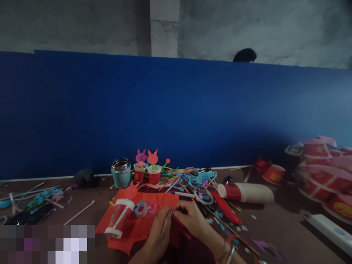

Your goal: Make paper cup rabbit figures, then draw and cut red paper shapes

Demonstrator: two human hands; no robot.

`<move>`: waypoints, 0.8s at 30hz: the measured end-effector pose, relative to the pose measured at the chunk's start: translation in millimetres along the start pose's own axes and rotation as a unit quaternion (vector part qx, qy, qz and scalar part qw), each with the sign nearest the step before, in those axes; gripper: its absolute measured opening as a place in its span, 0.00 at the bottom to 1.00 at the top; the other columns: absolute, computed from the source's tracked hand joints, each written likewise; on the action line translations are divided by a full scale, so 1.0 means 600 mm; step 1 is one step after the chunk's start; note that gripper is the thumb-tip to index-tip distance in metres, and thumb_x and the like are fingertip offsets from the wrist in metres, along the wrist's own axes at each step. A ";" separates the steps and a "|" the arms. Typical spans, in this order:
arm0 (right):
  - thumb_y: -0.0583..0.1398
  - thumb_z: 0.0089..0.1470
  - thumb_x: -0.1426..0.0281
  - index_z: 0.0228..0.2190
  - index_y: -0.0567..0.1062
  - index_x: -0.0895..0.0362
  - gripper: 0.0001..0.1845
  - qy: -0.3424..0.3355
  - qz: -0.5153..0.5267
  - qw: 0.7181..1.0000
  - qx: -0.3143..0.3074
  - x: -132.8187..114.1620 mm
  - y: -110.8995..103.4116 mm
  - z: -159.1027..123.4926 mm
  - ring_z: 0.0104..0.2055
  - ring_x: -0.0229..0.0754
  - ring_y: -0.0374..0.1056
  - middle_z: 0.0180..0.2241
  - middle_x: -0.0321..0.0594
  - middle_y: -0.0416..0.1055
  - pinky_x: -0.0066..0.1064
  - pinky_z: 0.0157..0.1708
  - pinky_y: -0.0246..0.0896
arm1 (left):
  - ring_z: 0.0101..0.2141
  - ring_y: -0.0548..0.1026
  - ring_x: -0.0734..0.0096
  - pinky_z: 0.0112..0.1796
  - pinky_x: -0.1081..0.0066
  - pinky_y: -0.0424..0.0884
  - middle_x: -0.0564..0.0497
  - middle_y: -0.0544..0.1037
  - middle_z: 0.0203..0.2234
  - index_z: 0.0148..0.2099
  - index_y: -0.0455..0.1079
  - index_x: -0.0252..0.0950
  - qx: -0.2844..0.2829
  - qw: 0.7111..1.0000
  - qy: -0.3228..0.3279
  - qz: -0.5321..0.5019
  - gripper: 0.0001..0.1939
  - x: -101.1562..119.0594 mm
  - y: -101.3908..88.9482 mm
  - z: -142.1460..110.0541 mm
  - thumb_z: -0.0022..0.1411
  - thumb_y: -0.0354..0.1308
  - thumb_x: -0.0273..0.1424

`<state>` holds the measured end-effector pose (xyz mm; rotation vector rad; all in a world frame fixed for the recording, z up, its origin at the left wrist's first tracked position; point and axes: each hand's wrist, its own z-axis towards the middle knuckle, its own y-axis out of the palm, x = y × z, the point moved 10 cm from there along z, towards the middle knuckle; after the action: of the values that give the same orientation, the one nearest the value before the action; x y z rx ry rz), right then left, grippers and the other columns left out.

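My left hand [158, 231] and my right hand [192, 219] meet at the near edge of the table, fingertips pinched together on a small red paper piece [176, 229]. Both hands rest over a red paper sheet [129, 229]. A red paper cup [118, 217] lies on its side on that sheet, left of my left hand. A tape roll [141, 210] sits just beyond my left hand. Red-handled scissors [225, 208] lie to the right of my right hand.
Two small red cups [154, 175] with pink animal-shaped toppers stand beside a teal metal jar [121, 173]. Coloured straws [178, 178] litter the middle. A stack of cups [244, 192] lies on its side; more cups [324, 172] pile up at right. A blue partition [176, 113] backs the table.
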<state>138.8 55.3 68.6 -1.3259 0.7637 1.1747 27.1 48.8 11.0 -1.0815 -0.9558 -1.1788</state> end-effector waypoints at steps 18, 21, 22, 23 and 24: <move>0.56 0.44 0.75 0.21 0.74 0.58 0.07 -0.057 -0.119 0.990 0.047 -0.019 -0.007 -0.006 0.27 0.39 0.64 0.23 0.38 0.71 0.28 0.28 0.56 | 0.24 0.64 0.70 0.26 0.72 0.61 0.55 0.65 0.20 0.26 0.59 0.39 -0.053 0.997 0.003 0.058 0.10 0.017 0.006 0.015 0.58 0.45 0.36; 0.59 0.43 0.68 0.20 0.72 0.58 0.06 0.081 0.119 0.989 0.038 0.032 -0.013 0.002 0.21 0.35 0.62 0.18 0.33 0.68 0.26 0.23 0.54 | 0.21 0.61 0.72 0.23 0.73 0.57 0.58 0.58 0.17 0.23 0.53 0.40 -0.013 0.998 0.004 0.061 0.11 0.024 -0.011 0.023 0.56 0.44 0.35; 0.60 0.42 0.67 0.20 0.71 0.58 0.07 0.118 0.195 0.973 0.030 0.044 -0.011 0.001 0.20 0.34 0.62 0.18 0.32 0.68 0.25 0.22 0.54 | 0.21 0.60 0.72 0.23 0.73 0.56 0.58 0.57 0.16 0.22 0.52 0.41 -0.002 0.997 0.005 0.074 0.11 0.024 -0.016 0.026 0.55 0.44 0.35; 0.61 0.41 0.67 0.20 0.71 0.58 0.07 0.144 0.254 0.956 0.024 0.051 -0.009 0.001 0.20 0.33 0.62 0.18 0.32 0.69 0.24 0.22 0.54 | 0.20 0.60 0.72 0.22 0.73 0.55 0.58 0.57 0.16 0.21 0.51 0.41 0.006 0.996 0.005 0.093 0.11 0.025 -0.021 0.029 0.54 0.45 0.34; 0.62 0.40 0.67 0.20 0.71 0.59 0.07 0.161 0.294 0.942 0.018 0.056 -0.007 0.000 0.20 0.32 0.62 0.19 0.32 0.70 0.23 0.22 0.54 | 0.20 0.60 0.72 0.22 0.73 0.55 0.58 0.57 0.15 0.20 0.51 0.41 0.011 0.994 0.004 0.112 0.11 0.025 -0.025 0.031 0.53 0.46 0.33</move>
<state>152.5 62.4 38.8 -1.3140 1.4869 1.4048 14.3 62.6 31.5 -1.1330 -0.8160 -0.9858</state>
